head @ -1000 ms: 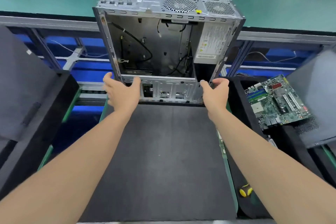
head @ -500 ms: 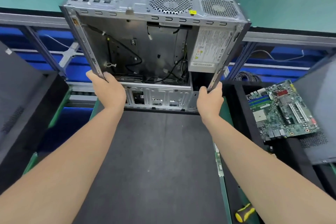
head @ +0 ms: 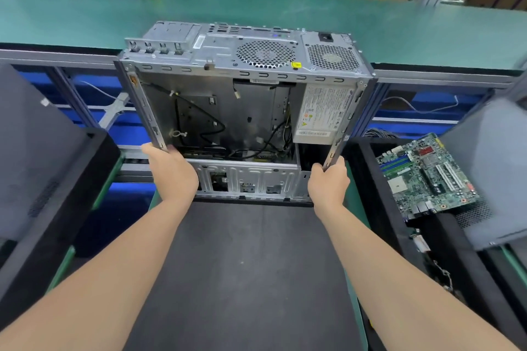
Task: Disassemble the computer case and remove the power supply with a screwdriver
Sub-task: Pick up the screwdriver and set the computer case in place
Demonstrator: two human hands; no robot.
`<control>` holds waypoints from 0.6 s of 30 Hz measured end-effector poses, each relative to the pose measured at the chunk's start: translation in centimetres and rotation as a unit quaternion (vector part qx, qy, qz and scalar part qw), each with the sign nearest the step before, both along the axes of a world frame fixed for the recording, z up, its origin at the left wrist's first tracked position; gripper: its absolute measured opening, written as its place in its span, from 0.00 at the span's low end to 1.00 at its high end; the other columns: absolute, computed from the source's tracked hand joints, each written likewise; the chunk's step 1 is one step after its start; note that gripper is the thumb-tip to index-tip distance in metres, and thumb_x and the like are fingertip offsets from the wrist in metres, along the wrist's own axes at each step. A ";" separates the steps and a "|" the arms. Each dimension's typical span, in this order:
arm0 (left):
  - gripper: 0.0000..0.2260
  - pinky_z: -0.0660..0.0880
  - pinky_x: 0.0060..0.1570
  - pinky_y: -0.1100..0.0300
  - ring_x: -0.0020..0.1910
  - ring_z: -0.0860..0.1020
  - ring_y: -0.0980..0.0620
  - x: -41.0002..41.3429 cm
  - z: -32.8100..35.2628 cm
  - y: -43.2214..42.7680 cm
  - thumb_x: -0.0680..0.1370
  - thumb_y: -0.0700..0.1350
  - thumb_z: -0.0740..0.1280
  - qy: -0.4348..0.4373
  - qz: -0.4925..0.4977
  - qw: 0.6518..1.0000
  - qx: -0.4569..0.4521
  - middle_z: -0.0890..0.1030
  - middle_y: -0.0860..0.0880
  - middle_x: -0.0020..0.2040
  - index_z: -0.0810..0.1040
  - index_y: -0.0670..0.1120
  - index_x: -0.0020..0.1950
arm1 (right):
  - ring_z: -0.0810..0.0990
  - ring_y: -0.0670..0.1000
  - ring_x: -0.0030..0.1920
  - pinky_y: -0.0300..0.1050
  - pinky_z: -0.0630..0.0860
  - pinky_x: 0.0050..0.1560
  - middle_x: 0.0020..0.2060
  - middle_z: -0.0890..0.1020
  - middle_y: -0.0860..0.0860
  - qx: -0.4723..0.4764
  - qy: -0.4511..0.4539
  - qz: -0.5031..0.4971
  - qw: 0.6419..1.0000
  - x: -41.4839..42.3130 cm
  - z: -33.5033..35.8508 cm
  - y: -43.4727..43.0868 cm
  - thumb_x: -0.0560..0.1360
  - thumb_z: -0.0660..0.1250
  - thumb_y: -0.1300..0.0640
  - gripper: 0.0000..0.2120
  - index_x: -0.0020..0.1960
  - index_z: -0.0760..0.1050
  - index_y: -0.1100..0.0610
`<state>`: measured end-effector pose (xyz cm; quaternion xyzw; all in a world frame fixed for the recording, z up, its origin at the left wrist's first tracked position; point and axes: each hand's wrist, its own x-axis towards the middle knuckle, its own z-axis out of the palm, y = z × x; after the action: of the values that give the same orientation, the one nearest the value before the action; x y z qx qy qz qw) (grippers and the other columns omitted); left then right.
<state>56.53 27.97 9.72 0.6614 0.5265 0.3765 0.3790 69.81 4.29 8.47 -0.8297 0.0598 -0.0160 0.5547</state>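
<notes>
We hold the computer case (head: 228, 111) by its two side rails, left hand (head: 171, 171) and right hand (head: 328, 182) each curled round one; it looks stiff, heavy, likely sharp-rimmed.

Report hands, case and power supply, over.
Left hand, right hand: grip on case side edges. Case open side facing the person. Power supply mounted in its corner, cables beside it.
</notes>
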 end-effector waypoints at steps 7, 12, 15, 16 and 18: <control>0.12 0.66 0.42 0.48 0.46 0.77 0.34 -6.5 1.0 -0.7 0.86 0.50 0.54 0.106 -0.043 0.991 0.065 0.79 0.38 0.55 0.62 0.44 0.64 | 0.78 0.57 0.47 0.49 0.72 0.46 0.46 0.81 0.52 -0.037 0.025 -0.011 0.999 -5.5 2.1 -1.4 0.81 0.65 0.61 0.09 0.61 0.75 0.61; 0.13 0.57 0.28 0.56 0.26 0.65 0.46 -9.5 2.4 -0.6 0.86 0.55 0.54 0.155 -0.052 0.974 0.157 0.68 0.49 0.32 0.58 0.47 0.49 | 0.79 0.62 0.49 0.52 0.75 0.49 0.54 0.82 0.58 -0.105 0.046 -0.005 0.993 -7.7 5.2 -2.4 0.81 0.65 0.59 0.03 0.52 0.73 0.58; 0.13 0.53 0.26 0.59 0.23 0.60 0.51 -11.1 3.2 -0.3 0.85 0.54 0.56 0.180 -0.074 0.954 0.226 0.64 0.51 0.27 0.60 0.45 0.51 | 0.82 0.63 0.53 0.53 0.78 0.51 0.55 0.83 0.56 -0.131 0.038 0.008 0.991 -8.9 6.9 -3.1 0.81 0.64 0.61 0.10 0.61 0.75 0.55; 0.13 0.53 0.25 0.61 0.22 0.60 0.52 -11.7 3.6 -0.2 0.85 0.53 0.57 0.192 -0.087 0.946 0.248 0.64 0.51 0.26 0.62 0.43 0.53 | 0.82 0.62 0.53 0.52 0.77 0.50 0.54 0.83 0.55 -0.136 0.031 0.012 0.990 -9.2 7.3 -3.3 0.81 0.64 0.61 0.13 0.64 0.75 0.53; 0.13 0.54 0.24 0.61 0.20 0.61 0.51 -12.6 4.0 -0.2 0.84 0.51 0.59 0.218 -0.108 0.930 0.276 0.64 0.50 0.25 0.62 0.42 0.55 | 0.81 0.62 0.51 0.51 0.76 0.48 0.52 0.82 0.53 -0.134 0.010 0.009 0.991 -9.8 7.9 -3.6 0.80 0.63 0.63 0.15 0.63 0.76 0.49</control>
<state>43.93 27.75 13.73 0.8584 0.3967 0.3107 0.0960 60.05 0.72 16.33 -0.8971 0.0558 -0.0104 0.4381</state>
